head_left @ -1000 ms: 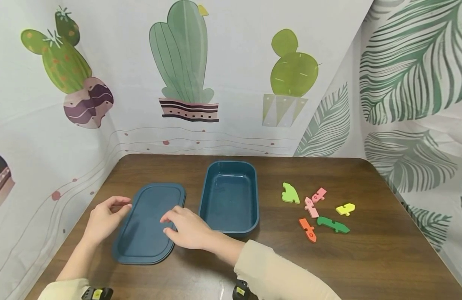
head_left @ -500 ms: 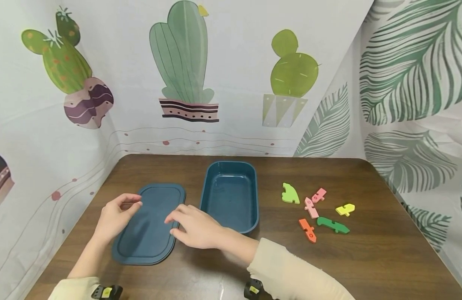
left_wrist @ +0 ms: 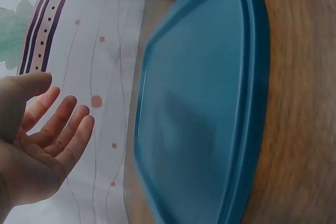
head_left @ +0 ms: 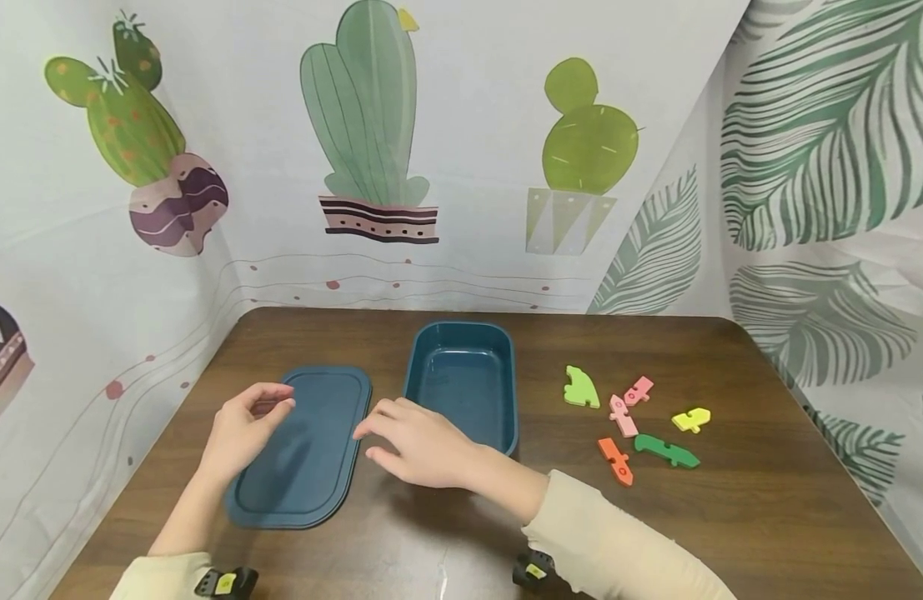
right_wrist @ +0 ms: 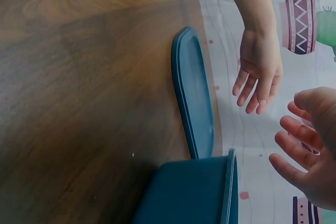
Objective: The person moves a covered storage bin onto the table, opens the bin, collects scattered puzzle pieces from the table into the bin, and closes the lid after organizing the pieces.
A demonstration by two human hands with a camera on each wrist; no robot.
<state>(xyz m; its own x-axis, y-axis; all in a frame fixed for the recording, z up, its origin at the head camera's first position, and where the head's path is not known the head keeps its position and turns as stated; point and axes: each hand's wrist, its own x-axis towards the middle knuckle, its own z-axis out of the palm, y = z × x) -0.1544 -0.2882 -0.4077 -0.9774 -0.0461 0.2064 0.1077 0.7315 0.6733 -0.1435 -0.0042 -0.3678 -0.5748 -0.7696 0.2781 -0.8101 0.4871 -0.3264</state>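
Nearby, open box [head_left: 461, 392], nothing inside.

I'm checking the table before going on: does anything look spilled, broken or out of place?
Nothing stands out. The lid lies flat beside the open, empty box, both hands hover open above it, and the puzzle pieces sit loose on the table.

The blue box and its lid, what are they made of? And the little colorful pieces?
The box and lid look like hard plastic: smooth, one even teal color, molded rims, and a soft shine inside the box. The puzzle pieces seem flat and matte, maybe painted wood or foam; they are too small to tell for sure.
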